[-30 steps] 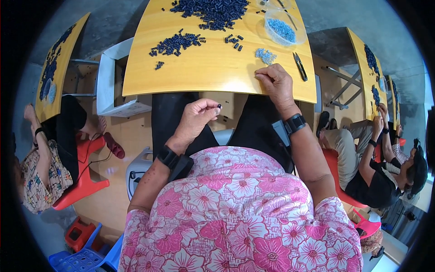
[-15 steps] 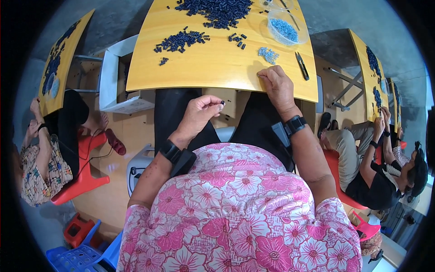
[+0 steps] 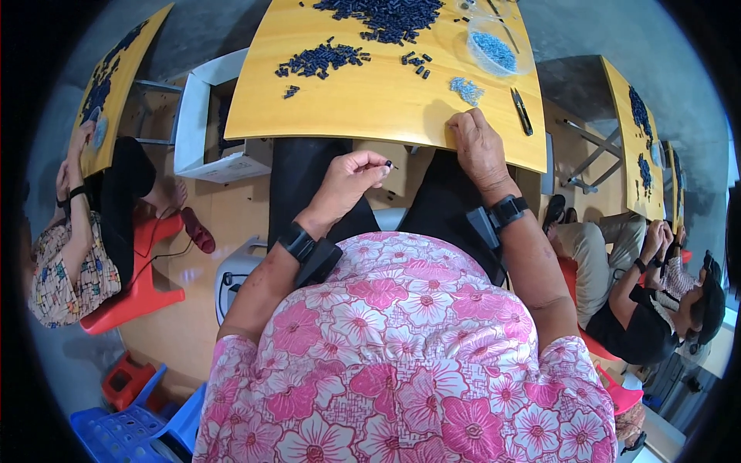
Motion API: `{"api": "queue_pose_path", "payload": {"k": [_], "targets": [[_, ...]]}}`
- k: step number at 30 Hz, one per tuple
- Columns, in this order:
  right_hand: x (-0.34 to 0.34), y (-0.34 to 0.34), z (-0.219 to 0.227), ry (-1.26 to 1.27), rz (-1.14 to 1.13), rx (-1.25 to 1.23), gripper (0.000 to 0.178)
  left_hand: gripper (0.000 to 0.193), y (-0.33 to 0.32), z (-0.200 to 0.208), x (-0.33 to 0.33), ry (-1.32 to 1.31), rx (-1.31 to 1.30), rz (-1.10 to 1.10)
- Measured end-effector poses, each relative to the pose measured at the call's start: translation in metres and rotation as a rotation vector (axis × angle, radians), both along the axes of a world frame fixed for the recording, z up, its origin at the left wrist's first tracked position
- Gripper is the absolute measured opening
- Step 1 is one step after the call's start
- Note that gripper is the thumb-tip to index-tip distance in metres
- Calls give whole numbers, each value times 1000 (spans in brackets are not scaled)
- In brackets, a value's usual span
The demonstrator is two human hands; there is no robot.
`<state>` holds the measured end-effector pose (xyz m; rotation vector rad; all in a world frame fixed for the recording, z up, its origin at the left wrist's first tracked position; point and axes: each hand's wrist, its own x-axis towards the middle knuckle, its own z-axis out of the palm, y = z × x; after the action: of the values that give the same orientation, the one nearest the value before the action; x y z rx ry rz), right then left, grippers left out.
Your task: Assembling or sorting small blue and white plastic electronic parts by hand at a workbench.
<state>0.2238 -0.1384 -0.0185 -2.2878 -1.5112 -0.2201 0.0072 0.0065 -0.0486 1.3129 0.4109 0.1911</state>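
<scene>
In front of my lap, just short of the table edge, my left hand (image 3: 347, 184) pinches a small dark cylindrical piece (image 3: 388, 164) between thumb and finger. My right hand (image 3: 478, 147) is closed in a pinch over the front edge of the yellow table (image 3: 355, 112); whatever its fingertips hold is too small or hidden to make out. Just beyond it lies a little heap of clear-blue bits (image 3: 466, 91). Black thread snips (image 3: 521, 112) rest to the right of that heap. Several loose dark cylinders (image 3: 417, 62) lie farther back.
A large pile of dark cylinders (image 3: 382, 17) and a smaller pile (image 3: 320, 59) cover the back and left. At the far right stands a clear tub (image 3: 494, 52) of blue bits. A white box (image 3: 224, 166) is left of the table. People sit at side tables.
My left hand has shifted slightly right and up with the dark cylinder still pinched. My right hand stays pinched by the table edge. The view has moved a little.
</scene>
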Motion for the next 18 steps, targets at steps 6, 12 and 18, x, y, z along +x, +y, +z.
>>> {"api": "queue_pose_path", "payload": {"k": [6, 12, 18], "targets": [[-6, 4, 4, 39, 27, -3, 8, 14, 0, -2, 0, 6, -9, 10], [-47, 18, 35, 342, 303, -13, 21, 15, 0, -3, 1, 26, -17, 22], [-57, 26, 27, 501, 384, -67, 15, 15, 2, -2, -2, -26, -39, -3]]}}
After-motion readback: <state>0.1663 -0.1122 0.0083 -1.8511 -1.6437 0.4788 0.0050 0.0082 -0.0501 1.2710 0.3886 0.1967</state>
